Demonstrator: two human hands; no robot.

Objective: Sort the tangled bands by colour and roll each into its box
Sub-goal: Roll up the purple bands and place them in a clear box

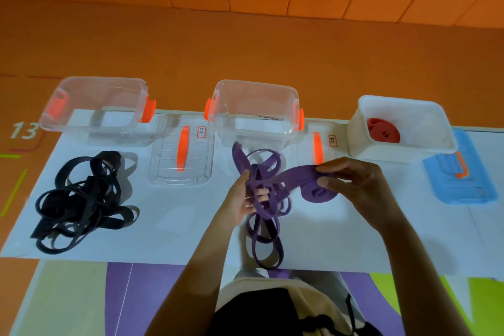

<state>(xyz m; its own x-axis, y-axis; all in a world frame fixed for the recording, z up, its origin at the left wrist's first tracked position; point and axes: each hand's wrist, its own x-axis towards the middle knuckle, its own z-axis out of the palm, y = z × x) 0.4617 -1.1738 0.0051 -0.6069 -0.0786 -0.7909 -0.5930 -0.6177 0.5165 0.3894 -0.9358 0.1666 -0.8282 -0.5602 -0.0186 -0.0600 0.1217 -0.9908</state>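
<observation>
A purple band (pixel 268 243) lies in loose loops on the white sheet (pixel 174 226), partly lifted. My left hand (pixel 241 200) grips the loose strands near the middle. My right hand (pixel 351 183) pinches a rolled-up coil of the same purple band (pixel 317 192), held just above the sheet. A tangled black band (pixel 79 202) lies at the left. Three boxes stand at the back: a clear left box (pixel 95 109), a clear middle box (pixel 255 112), both with nothing in them, and a white right box (pixel 403 128) holding a rolled red band (pixel 383 131).
Two clear lids with orange handles (pixel 181 153) (pixel 317 144) lie between the boxes. A blue lid (pixel 461 180) lies at the far right. The sheet rests on an orange floor with coloured mats near my knees.
</observation>
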